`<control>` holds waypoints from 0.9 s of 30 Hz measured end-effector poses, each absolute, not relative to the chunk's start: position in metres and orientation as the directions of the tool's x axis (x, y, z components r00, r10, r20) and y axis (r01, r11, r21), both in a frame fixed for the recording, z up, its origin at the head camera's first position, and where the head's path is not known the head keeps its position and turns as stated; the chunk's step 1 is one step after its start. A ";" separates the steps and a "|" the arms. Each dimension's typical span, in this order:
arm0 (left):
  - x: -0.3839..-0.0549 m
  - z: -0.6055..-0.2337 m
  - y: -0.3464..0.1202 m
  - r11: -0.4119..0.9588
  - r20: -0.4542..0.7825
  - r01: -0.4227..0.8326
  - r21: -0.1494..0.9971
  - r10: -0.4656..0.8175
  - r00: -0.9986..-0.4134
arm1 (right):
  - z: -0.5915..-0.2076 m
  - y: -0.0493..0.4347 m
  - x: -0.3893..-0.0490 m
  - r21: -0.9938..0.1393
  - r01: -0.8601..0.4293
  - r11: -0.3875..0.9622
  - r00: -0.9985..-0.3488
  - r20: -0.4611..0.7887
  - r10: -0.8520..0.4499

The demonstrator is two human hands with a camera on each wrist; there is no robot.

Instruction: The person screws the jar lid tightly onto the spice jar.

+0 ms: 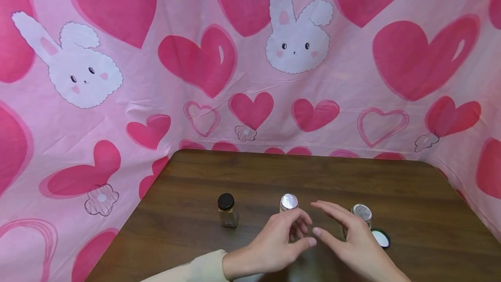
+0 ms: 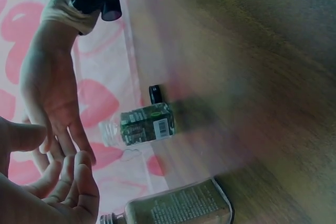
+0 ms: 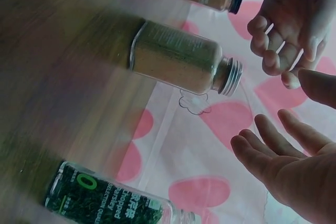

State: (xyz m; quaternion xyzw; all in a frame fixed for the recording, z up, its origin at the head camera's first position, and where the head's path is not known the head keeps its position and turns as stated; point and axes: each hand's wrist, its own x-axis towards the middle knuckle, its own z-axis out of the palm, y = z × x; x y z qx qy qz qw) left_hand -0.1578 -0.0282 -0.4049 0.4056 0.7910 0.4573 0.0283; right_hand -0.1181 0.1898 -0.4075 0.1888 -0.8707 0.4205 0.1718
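Observation:
My left hand (image 1: 274, 243) hovers over the table in front of the middle spice jar, fingers loosely bent and holding nothing. Facing it, my right hand (image 1: 348, 236) has its fingers spread and also holds nothing; a small gap separates the two. The middle jar (image 3: 176, 59) contains brown powder and has a silvery top without a black cap. Partly behind my right hand stands a jar of chopped parsley (image 2: 147, 124), its shaker top (image 1: 362, 212) uncovered. Beside that jar, a black lid (image 1: 380, 238) lies with its white inside up.
At the left of the brown wooden table (image 1: 250, 173) stands another spice jar (image 1: 228, 216) with its black cap on. Pink cloth (image 1: 250, 68) with hearts and rabbits hangs behind and at both sides of the table.

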 end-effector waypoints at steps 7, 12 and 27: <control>-0.157 -0.409 -0.024 0.276 0.334 0.664 0.695 0.694 -0.638 | -0.413 0.198 -0.113 -0.658 -0.432 0.617 -0.887 0.432 -0.160; -0.157 -0.412 -0.021 0.282 0.308 0.654 0.702 0.707 -0.636 | -0.418 0.203 -0.110 -0.649 -0.434 0.625 -0.885 0.438 -0.159; -0.163 -0.420 0.000 0.307 0.249 0.633 0.710 0.732 -0.634 | -0.430 0.212 -0.108 -0.646 -0.478 0.595 -0.859 0.485 -0.163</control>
